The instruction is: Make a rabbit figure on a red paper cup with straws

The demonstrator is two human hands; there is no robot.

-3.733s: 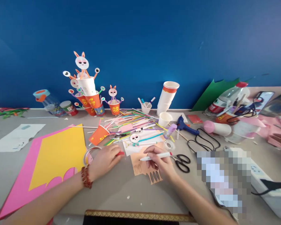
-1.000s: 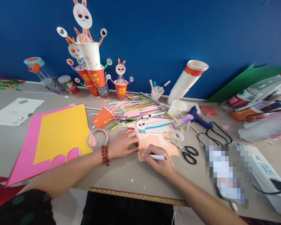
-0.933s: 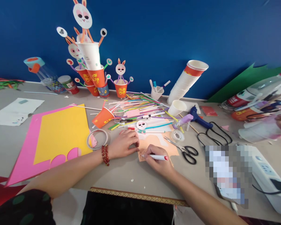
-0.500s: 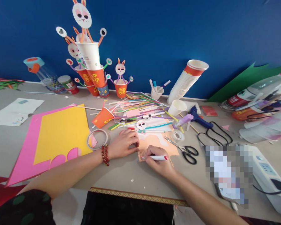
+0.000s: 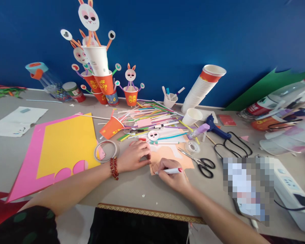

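Note:
My right hand grips a white marker with a red end, its tip down at the lower left of a peach paper sheet. Small looped ear-like outlines in a reddish line show on the paper by the tip. My left hand, a red bead bracelet at its wrist, lies on the table at the sheet's left edge, thumb apart from the slightly bent fingers, holding nothing. Black-handled scissors lie to the right, their blades over the paper. A round rabbit face cutout sits just beyond the sheet.
Yellow paper on pink sheets and a tape roll lie left. Behind are scattered coloured sticks, rabbit-topped cups and a leaning cup stack. A blue glue gun and power strip are right.
The marker tip has shifted slightly, and more of the looped outline shows on the peach paper. My left hand has stayed in place.

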